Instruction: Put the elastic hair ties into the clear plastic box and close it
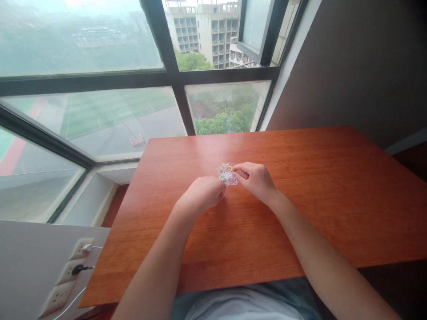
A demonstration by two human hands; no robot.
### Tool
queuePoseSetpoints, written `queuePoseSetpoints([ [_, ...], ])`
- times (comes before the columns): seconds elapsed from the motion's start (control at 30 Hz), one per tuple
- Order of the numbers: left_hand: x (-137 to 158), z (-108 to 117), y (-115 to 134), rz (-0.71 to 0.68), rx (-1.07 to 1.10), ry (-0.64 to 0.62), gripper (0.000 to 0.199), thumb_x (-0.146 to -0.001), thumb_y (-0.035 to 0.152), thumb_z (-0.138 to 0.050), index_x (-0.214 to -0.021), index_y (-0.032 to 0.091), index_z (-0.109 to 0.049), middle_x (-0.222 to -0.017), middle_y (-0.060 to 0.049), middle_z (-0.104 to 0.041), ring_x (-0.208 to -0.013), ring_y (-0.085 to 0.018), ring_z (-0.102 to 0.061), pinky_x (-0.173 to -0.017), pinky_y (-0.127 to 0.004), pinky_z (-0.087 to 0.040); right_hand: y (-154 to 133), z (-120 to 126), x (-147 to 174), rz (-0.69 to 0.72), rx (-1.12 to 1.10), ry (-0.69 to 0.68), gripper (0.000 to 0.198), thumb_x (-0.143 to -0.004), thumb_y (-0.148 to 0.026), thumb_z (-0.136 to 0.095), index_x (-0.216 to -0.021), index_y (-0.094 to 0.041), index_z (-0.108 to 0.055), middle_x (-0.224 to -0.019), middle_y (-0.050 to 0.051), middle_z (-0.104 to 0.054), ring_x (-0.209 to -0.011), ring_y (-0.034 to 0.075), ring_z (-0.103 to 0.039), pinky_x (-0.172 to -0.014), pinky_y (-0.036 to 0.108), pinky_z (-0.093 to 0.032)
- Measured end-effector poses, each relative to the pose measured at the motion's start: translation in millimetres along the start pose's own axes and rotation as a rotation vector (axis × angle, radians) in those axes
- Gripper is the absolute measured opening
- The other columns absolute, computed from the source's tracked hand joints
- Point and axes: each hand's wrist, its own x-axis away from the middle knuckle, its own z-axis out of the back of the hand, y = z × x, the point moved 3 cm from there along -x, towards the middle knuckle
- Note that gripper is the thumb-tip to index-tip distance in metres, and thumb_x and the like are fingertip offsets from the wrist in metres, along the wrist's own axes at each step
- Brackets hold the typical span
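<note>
Bare forearms [320,251] converge on a small clear tray [228,176] with coloured loops [230,169], between the 2 hands at mid-table. Left hand [203,192]: fingers curled at the tray's left edge; grip hidden, cannot be told. Right hand [256,180]: thumb and forefinger nearly together at its right side; whether they pinch anything cannot be told. Surroundings: reddish-brown table [316,178], window frame [133,82], wall sockets [59,297].

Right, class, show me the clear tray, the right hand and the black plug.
Clear tray [228,175]: head view, on its middle.
Right hand [257,179]: head view, on the back of it.
Black plug [77,269]: head view, on its body.
</note>
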Motion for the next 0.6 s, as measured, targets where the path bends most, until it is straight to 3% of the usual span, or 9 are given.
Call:
queuePoseSetpoints([
  [0.3,1.7,0.4,6.6,-0.02,-0.013,-0.026,0.019,-0.076,0.012,-0.049,-0.071,0.02,-0.065,-0.071,-0.007,-0.067,-0.062,-0.02,-0.06,-0.058,-0.028,-0.038,-10.9,0.2,1.7,0.018,0.024,-0.133,0.015,-0.086,-0.025,-0.058,-0.083,-0.022,-0.073,-0.067,-0.001,-0.064,-0.065,0.012,-0.055,-0.063,0.023,-0.033],
  [0.47,8.3,11.2,-9.9,0.027,0.052,0.037,0.018,-0.074,0.014,-0.051,-0.068,0.022,-0.066,-0.065,-0.003,-0.065,-0.055,-0.015,-0.054,-0.053,-0.027,-0.033,-20.7,-3.6,6.9,0.094,0.061,-0.325,0.017,-0.086,-0.023,-0.058,-0.09,-0.025,-0.075,-0.078,-0.001,-0.072,-0.07,0.014,-0.061,-0.064,0.024,-0.034],
  [0.6,14.1,24.6,-26.9,0.128,0.055,0.124,0.019,-0.075,0.016,-0.051,-0.073,0.023,-0.068,-0.073,-0.003,-0.069,-0.058,-0.015,-0.054,-0.054,-0.026,-0.033,-29.8,-11.0,12.7,0.128,0.155,-0.43,0.021,-0.09,-0.026,-0.054,-0.096,-0.026,-0.074,-0.094,0.002,-0.075,-0.082,0.017,-0.066,-0.066,0.026,-0.037],
])
